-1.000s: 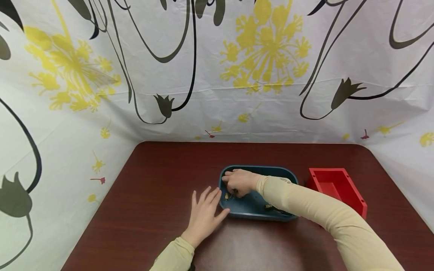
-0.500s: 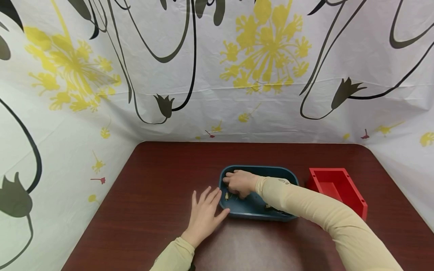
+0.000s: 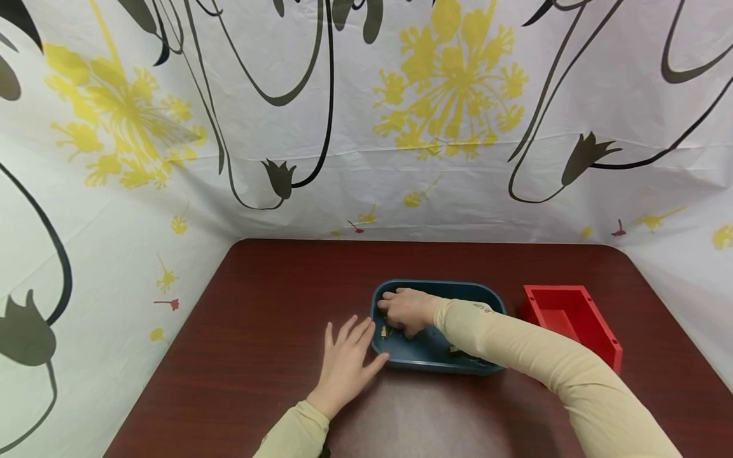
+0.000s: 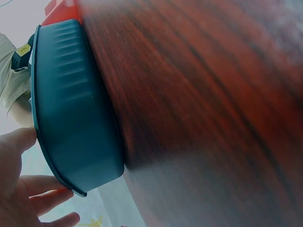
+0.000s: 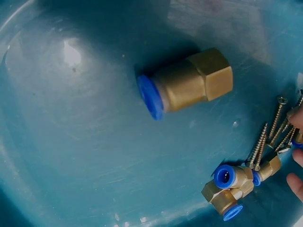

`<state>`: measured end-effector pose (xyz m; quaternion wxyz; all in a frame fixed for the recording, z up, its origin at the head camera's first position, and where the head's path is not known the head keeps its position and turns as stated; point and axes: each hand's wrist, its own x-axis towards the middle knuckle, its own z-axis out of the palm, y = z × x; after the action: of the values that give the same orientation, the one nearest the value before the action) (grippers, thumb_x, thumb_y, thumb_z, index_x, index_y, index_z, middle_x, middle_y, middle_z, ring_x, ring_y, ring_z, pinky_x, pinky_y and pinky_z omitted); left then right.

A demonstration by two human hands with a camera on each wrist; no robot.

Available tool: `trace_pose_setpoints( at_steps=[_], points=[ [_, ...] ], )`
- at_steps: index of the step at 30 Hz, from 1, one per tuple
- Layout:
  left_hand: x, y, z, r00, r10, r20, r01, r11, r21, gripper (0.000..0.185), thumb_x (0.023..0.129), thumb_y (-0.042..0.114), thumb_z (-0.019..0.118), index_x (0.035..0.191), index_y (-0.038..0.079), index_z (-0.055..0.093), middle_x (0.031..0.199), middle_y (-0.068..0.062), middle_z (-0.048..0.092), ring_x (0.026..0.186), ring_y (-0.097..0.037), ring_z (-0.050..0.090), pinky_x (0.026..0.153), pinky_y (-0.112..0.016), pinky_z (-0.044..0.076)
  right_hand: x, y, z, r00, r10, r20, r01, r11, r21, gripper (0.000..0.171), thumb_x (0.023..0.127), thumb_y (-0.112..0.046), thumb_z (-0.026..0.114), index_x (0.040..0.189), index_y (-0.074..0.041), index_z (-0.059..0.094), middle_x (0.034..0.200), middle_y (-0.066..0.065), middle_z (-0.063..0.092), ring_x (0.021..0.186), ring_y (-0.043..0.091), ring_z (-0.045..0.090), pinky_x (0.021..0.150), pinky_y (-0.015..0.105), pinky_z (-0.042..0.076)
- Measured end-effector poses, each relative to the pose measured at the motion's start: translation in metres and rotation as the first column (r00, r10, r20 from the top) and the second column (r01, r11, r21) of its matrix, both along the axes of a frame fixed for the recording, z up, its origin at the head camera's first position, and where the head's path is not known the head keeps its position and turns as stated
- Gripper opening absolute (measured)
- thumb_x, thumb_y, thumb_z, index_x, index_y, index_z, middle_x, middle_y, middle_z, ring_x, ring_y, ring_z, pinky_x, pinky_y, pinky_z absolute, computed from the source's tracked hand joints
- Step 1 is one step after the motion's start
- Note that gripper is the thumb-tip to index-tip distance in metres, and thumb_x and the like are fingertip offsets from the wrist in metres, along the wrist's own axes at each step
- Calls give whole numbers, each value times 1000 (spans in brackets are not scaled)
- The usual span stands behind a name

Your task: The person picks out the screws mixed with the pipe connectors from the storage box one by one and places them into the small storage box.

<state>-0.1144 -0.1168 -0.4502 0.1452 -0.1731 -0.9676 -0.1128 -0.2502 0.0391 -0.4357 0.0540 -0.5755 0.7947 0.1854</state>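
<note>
My right hand (image 3: 409, 310) reaches down into the blue-green tray (image 3: 420, 353), at its left end. In the right wrist view, its fingertips (image 5: 296, 184) show at the right edge. Between thumb and finger there sits a brass fitting with a blue ring (image 5: 298, 137), partly cut off by the frame. Beside it lie several screws (image 5: 259, 146) and a cluster of blue-ringed brass fittings (image 5: 223, 201). Another such fitting (image 5: 189, 82) lies apart on the tray floor. My left hand (image 3: 343, 366) has its fingers spread, with thumb and fingertips at the tray's left rim (image 4: 38, 127).
A red bin (image 3: 564, 318) stands right of the tray, partly behind my right sleeve (image 3: 532, 346). Small dark items (image 3: 455, 349) lie at the tray's near right, partly covered by the forearm. A patterned cloth (image 3: 343, 127) hangs behind the brown table (image 3: 286, 305).
My right hand has shifted very slightly right inside the tray, and the dark gap under its fingers no longer shows. My left hand stays at the rim.
</note>
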Motion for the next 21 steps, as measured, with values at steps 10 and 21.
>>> trace_pose_setpoints(
  at_steps=[10, 21],
  points=[
    [0, 1, 0, 1000, -4, -21, 4, 1000, 0, 59, 83, 51, 51, 124, 10, 53, 125, -3, 49, 121, -25, 34, 92, -60, 14, -1, 3, 10, 999, -4, 35, 5, 999, -37, 11, 68, -31, 75, 67, -27, 65, 97, -6, 48, 85, 12, 39, 72, 31, 40],
    [1, 2, 1, 999, 6, -33, -6, 1000, -5, 60, 81, 52, 53, 123, 9, 54, 124, -3, 49, 120, -26, 35, 92, -61, 16, -3, 16, 36, 1000, 7, -3, -7, 995, -100, 21, 70, -26, 73, 59, -29, 56, 91, -6, 45, 82, 12, 36, 69, 32, 37]
  ],
)
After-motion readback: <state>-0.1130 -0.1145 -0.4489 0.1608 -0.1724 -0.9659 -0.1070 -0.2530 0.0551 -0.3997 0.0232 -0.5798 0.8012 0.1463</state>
